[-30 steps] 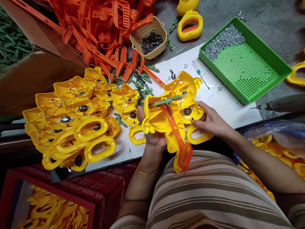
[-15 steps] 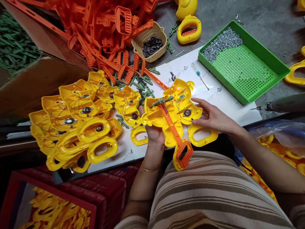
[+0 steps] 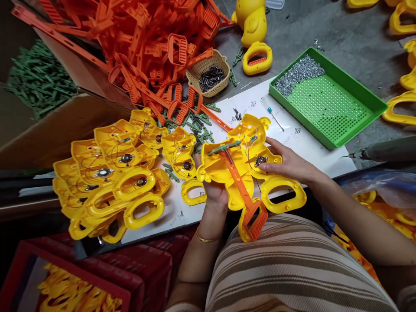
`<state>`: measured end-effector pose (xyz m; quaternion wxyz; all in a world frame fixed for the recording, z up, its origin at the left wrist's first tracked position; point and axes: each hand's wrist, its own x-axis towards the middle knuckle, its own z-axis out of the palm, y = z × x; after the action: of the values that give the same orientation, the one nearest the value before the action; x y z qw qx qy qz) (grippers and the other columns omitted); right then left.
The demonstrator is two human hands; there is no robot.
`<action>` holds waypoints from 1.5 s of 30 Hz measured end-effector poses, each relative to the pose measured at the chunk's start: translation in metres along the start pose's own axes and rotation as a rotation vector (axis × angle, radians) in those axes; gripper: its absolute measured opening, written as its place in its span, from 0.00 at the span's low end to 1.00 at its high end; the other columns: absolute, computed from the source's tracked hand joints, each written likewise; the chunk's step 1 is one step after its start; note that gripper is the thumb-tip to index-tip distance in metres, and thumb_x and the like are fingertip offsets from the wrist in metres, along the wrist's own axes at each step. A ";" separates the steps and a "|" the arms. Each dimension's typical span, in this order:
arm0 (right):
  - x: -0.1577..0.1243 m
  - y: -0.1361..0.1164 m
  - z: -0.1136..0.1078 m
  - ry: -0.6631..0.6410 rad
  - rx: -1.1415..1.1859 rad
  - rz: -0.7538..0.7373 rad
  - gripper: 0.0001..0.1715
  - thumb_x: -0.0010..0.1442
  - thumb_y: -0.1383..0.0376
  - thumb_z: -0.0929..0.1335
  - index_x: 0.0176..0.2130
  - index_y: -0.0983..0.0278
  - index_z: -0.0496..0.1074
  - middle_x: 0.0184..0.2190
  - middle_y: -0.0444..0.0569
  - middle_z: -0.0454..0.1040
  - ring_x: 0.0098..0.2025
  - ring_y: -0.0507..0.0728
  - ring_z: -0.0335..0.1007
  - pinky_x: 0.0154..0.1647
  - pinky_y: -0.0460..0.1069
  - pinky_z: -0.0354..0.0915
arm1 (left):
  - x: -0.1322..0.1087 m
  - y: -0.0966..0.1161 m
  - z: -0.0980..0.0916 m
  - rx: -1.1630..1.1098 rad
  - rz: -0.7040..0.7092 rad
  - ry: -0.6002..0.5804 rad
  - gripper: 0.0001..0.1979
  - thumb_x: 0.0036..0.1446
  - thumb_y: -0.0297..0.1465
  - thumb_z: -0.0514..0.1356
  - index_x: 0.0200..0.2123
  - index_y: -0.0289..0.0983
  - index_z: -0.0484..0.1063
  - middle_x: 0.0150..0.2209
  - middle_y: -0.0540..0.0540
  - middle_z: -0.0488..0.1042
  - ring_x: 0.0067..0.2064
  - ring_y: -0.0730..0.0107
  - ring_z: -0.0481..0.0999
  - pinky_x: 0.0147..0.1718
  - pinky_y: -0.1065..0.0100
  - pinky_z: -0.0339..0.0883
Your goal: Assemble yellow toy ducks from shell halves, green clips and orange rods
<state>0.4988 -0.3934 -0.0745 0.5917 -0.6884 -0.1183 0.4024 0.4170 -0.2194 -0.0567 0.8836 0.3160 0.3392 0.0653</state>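
Head view: with the hours read around the held shell [image 3: 212,169], the biggest change over the last second is the second shell's loop [image 3: 300,197], which has swung outward near 4 o'clock and now shows whole. The second shell [image 3: 258,149] lies just beside the held one, at 2 to 3 o'clock, its speaker facing up; I judge the halves unjoined, with the orange lever [image 3: 239,182] and green crosspiece [image 3: 224,148] seated in the held shell. The left hand [image 3: 216,190] cups that shell from below, its fingers mostly hidden, so their spread I cannot tell. The right hand [image 3: 289,162] appears to pinch the second shell's right edge, thumb over the face.

The lever's grip overhangs the table's near edge at 5 o'clock, close to the striped shirt [image 3: 276,260]. Room looks tight at 9, against the stacked shells [image 3: 110,143], and widest over the white paper [image 3: 325,160] toward 3, below the green tray [image 3: 338,112].
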 end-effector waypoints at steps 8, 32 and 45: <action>0.000 0.003 0.003 0.179 -0.160 -0.043 0.68 0.46 0.53 0.77 0.71 0.57 0.39 0.59 0.58 0.66 0.51 0.66 0.72 0.54 0.65 0.69 | -0.003 0.002 0.008 0.034 0.100 -0.082 0.26 0.59 0.54 0.52 0.43 0.44 0.78 0.37 0.47 0.82 0.56 0.56 0.76 0.50 0.59 0.75; -0.006 -0.004 0.009 -0.293 0.769 0.247 0.39 0.63 0.42 0.58 0.63 0.61 0.62 0.52 0.56 0.76 0.49 0.66 0.77 0.47 0.63 0.73 | 0.004 -0.011 -0.013 -0.061 0.165 0.018 0.21 0.60 0.52 0.55 0.41 0.46 0.79 0.41 0.48 0.82 0.59 0.50 0.73 0.57 0.54 0.71; -0.024 0.017 -0.005 -0.110 0.735 0.326 0.36 0.60 0.53 0.64 0.64 0.58 0.58 0.54 0.55 0.76 0.45 0.65 0.79 0.35 0.58 0.77 | -0.003 0.003 -0.025 -0.109 -0.004 -0.084 0.28 0.54 0.52 0.56 0.49 0.38 0.76 0.46 0.39 0.80 0.54 0.49 0.77 0.53 0.52 0.71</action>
<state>0.4818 -0.4170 -0.0800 0.7196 -0.4182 0.1126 0.5428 0.3990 -0.2051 -0.0670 0.9131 0.2691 0.2986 0.0686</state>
